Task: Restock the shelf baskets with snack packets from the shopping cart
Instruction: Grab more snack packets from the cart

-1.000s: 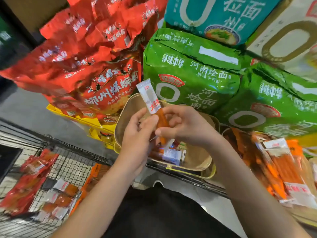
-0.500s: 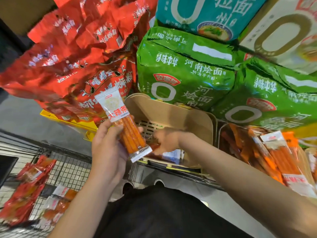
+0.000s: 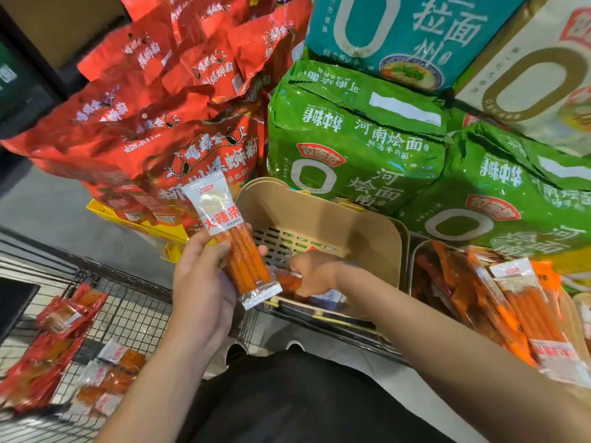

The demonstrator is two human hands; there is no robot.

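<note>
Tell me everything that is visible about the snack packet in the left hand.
The snack packet is a long, narrow plastic sachet. Its upper part is white with red Chinese characters; its lower part is clear and shows orange-red sticks inside. Both ends are crimped seals. It stands tilted, top leaning left, above the front corner of the tan basket. The left hand grips its lower half.

I see a grey floor (image 3: 54, 215) running along the left, smooth and dull. Above it, stock is piled high: red bags (image 3: 179, 100) leaning in a heap at the left, green noodle packs (image 3: 355, 145) side by side in the middle and right, a teal pack (image 3: 406, 33) and a cream pack (image 3: 537, 68) stacked on top. A yellow tray edge (image 3: 134, 223) shows under the red bags. Top left is a brown panel (image 3: 60, 24) beside a dark upright frame (image 3: 28, 68). The light is even and indoor.
</note>
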